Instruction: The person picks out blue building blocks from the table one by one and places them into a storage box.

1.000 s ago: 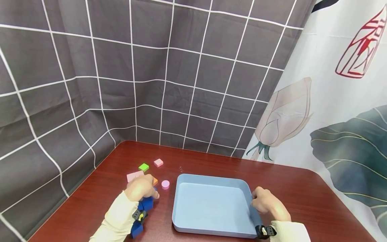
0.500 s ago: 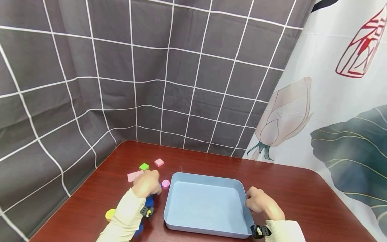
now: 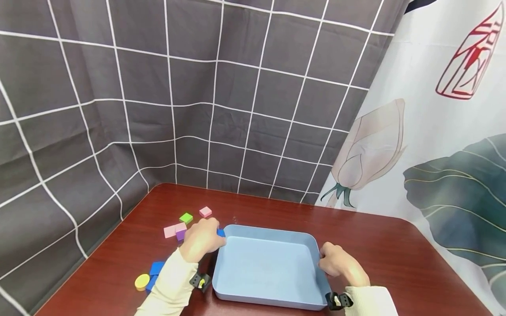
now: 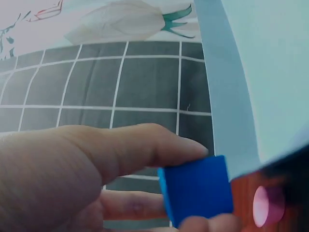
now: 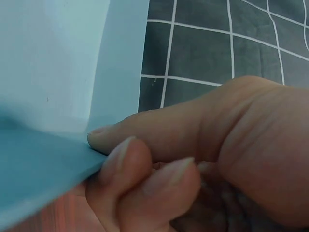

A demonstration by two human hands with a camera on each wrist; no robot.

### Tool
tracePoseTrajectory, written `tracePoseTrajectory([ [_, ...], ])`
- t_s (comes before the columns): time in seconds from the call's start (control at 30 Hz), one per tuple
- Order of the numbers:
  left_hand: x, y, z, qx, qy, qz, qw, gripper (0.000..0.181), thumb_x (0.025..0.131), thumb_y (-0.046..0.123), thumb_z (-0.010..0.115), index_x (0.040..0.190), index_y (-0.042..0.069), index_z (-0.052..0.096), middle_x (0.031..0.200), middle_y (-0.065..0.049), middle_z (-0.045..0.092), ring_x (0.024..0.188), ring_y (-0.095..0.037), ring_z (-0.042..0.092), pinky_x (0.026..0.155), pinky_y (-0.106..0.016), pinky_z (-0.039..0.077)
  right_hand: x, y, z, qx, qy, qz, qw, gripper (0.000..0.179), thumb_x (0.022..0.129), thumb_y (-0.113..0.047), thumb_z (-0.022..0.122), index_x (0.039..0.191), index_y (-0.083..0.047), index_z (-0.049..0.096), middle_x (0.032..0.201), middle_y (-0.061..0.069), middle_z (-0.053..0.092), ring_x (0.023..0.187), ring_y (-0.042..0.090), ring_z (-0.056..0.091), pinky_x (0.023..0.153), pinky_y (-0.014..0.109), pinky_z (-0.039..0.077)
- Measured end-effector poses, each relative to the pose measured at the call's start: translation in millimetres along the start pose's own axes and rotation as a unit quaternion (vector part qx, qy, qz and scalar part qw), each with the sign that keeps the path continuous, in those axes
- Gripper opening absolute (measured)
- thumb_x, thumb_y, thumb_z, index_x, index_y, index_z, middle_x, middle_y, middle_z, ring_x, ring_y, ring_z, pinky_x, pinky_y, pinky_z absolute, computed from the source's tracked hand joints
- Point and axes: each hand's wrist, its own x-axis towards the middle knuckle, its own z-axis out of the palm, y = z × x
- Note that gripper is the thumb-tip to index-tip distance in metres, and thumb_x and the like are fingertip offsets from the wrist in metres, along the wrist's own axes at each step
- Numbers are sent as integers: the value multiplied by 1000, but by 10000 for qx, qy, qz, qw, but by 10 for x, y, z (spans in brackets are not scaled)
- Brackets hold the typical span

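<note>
My left hand (image 3: 202, 240) pinches a blue block (image 4: 198, 188) between thumb and fingers, right at the left rim of a shallow light-blue tray (image 3: 272, 303). In the left wrist view the block's flat square face shows, with the tray wall behind it. On the opposite side, my right hand (image 3: 341, 263) grips the tray's right rim; the right wrist view has the thumb (image 5: 120, 135) over the edge and the other fingers curled outside it. The tray's inside shows only its bare floor.
Left of the tray lie a green block (image 3: 186, 217), pink blocks (image 3: 205, 212), a purple block (image 3: 180, 234), a yellow round block (image 3: 142, 282) and blue blocks (image 3: 156, 267). A pink round block (image 4: 268, 205) shows beside the tray. A grey checked curtain (image 3: 237, 109) hangs behind the table.
The left hand has moved right and away from the blue blocks, bringing one blue block to the tray's rim. Tray and right hand have shifted left. A purple block has come into view.
</note>
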Motion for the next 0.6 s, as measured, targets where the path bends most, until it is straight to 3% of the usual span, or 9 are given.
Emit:
tracePoseTrajectory([
  [0.2,-47,125,107,-237,-29,296,9993,31,68,29,75,82,6,60,64,-4,54,51,-17,50,46,-33,46,0,-2,-3,1,134,-27,9999,19,72,2,49,55,-5,49,46,3,47,43,15,46,45,26,35],
  [0.3,-86,198,190,-181,-265,391,9987,28,69,28,74,74,8,56,57,-4,49,47,-16,48,43,-29,42,2,7,-5,-21,128,-54,9999,21,72,2,50,53,-6,47,45,3,47,43,15,45,45,26,34],
  [0.43,-141,261,277,-37,-645,411,9971,29,68,27,75,75,7,56,56,-4,47,46,-17,48,42,-29,41,11,21,-6,-5,78,-117,9999,18,71,2,50,54,-6,48,46,2,46,44,14,44,46,26,34],
  [0.6,-193,297,347,274,-797,478,9953,27,68,25,76,76,6,58,60,-5,46,52,-18,47,46,-31,42,20,16,-6,1,21,-139,9999,16,68,2,50,54,-6,47,47,1,41,46,14,41,47,26,32],
])
